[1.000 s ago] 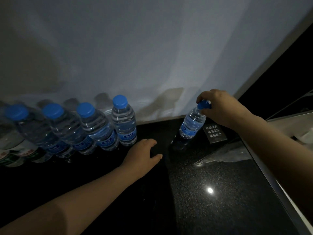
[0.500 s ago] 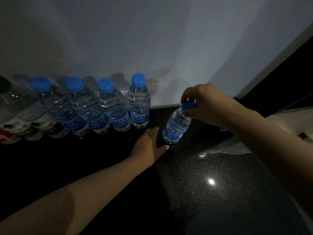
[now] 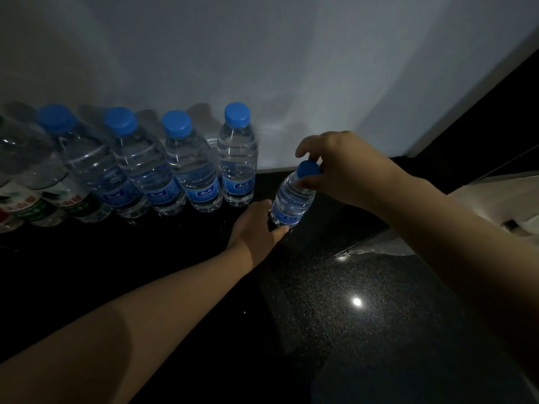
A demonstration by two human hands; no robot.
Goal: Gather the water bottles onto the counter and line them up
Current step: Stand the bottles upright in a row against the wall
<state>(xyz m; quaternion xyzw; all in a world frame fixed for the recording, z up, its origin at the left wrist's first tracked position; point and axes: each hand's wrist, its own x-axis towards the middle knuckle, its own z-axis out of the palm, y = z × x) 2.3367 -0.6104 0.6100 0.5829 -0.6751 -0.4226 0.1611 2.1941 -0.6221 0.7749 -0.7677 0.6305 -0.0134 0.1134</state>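
1. Far L: green-label bottles (image 3: 38, 208), at least 2, are standing at the back of the worktop (image 3: 364, 360). They're partly cut off by the frame edge and blurry.
2. Next R: a row (image 3: 189, 170) of 4 blue-cap bottles is standing along the wall (image 3: 262, 53). They're side by side and packed close, w/ blue labels facing the cam.
3. L hand (image 3: 253, 228) is lying low on the worktop, just in front of the row's R end. The thumb is touching the bottle's base at the front. Its fingers are sitting in shadow beside the base, so can't tell if they're grasping or just resting.
4. Bottle (image 3: 291, 199) is tilting, top leaning R. Its base is sitting down by the worktop just R of the row's last one, w/ a small gap between. Can't tell if the base is touching the worktop.
5. R hand (image 3: 347, 173) is holding the bottle from above. Thumb and fingers are clenching round the blue cap (image 3: 308, 169), w/ the index finger sticking up.
6. A bright light spot (image 3: 357, 301) is reflecting off the dark speckled worktop, nearer the cam.
7. Far R: a white item (image 3: 495, 196) is lying past the worktop edge. Can't tell what it is.
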